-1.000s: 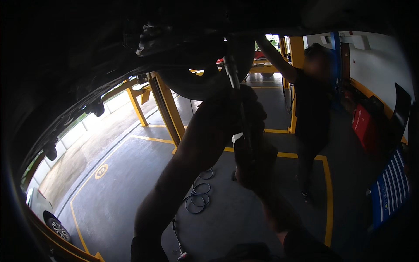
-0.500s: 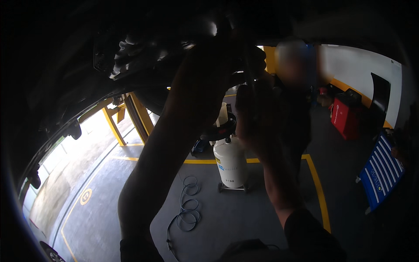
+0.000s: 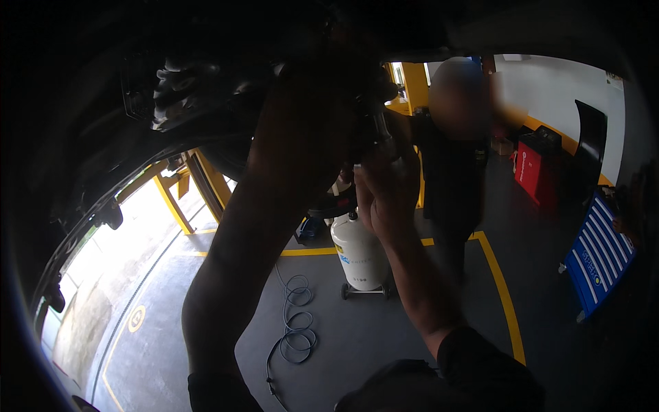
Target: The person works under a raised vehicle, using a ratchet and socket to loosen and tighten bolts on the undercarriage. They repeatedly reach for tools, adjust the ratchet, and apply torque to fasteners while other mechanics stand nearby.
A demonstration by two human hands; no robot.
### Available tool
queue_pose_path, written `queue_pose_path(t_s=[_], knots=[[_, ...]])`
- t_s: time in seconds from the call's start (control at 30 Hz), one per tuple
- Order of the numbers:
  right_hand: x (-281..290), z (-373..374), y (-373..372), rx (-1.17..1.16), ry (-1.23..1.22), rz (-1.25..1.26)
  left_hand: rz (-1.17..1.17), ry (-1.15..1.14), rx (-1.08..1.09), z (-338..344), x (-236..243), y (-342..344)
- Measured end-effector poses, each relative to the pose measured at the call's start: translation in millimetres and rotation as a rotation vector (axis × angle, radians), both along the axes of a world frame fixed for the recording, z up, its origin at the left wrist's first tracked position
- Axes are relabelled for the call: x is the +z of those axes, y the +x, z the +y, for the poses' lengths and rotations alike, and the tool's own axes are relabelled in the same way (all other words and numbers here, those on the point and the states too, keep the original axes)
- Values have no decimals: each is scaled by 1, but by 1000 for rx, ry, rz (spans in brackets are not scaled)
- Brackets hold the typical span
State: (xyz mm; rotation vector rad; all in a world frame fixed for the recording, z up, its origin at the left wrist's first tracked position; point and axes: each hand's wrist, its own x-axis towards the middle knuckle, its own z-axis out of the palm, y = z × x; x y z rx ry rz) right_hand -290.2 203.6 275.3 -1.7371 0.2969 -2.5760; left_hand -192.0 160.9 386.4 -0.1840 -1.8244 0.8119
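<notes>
One metal tool (image 3: 381, 128) juts up from the curled right fingers (image 3: 375, 177).

I have both arms raised. My left forearm (image 3: 230, 275) climbs to the left of the white tank (image 3: 357, 257), slanting inward until my left hand (image 3: 322, 106) sits higher than the tank, so deep in shadow that I can't make out how its fingers are set. My right forearm (image 3: 425, 295) slopes up from below and right of the tank, the wrist crossing by its upper right edge. Just above the tank, my right hand (image 3: 384, 182) is curled in a grip, close beside the left. Dark sleeves (image 3: 484, 367) end well below both wrists, lower than the tank.
</notes>
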Motion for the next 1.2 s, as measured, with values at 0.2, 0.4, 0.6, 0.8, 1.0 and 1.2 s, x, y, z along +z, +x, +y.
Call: queue_pose_path(t_s=[0.2,0.4,0.6,0.8,1.0,1.2], knots=[[-16,-23,47,-116,-384,-316,-570,374,-697,-43,26,-2],[-31,-24,27,-745,-384,-599,-860,1478,-1894,29,2,-45],[-17,-28,74,-482,-316,-658,-916,1401,-1939,29,12,-21],[-12,-26,75,-365,-304,-726,-723,1377,-1818,40,4,-15],[-17,-23,68,-312,-227,-699,-668,1384,-1748,38,-1,-17],[-17,-22,59,6,-298,-475,-539,1378,-1542,34,-8,-9]])
